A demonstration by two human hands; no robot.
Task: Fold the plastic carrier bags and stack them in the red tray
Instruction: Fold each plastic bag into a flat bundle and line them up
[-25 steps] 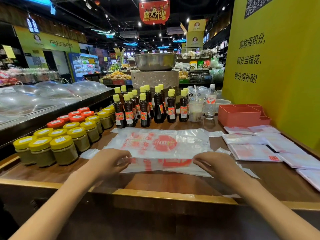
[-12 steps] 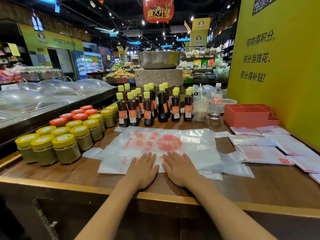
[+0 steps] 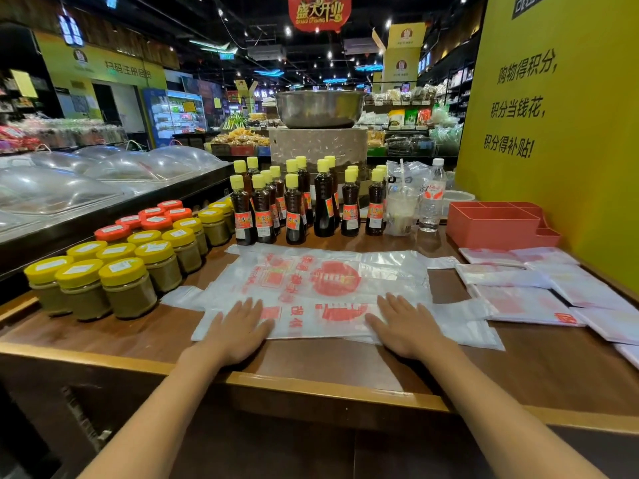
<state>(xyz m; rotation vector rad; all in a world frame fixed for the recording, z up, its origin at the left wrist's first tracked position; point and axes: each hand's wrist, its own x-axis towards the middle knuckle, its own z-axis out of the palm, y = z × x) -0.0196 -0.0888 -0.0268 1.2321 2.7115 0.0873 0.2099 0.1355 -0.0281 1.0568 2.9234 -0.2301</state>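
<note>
Film-thin plastic carrier bag (image 3: 321, 292) lies flat near the front edge of the wooden counter (image 3: 311, 364), its near strip folded over. Left hand (image 3: 238, 326) and right hand (image 3: 403, 326) press on that fold with straight fingers, gripping nothing. It looks weightless, limp and slippery, likely to spring open; pinching the folded edge at both ends should suit. Folded bags (image 3: 525, 299) lie toward the right edge, before the red tray (image 3: 494, 226) at the back right. Supermarket aisles lie beyond.

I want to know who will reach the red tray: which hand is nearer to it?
Right. The right hand presses the bag below and left of the red tray; the left hand lies farther left still.
</note>
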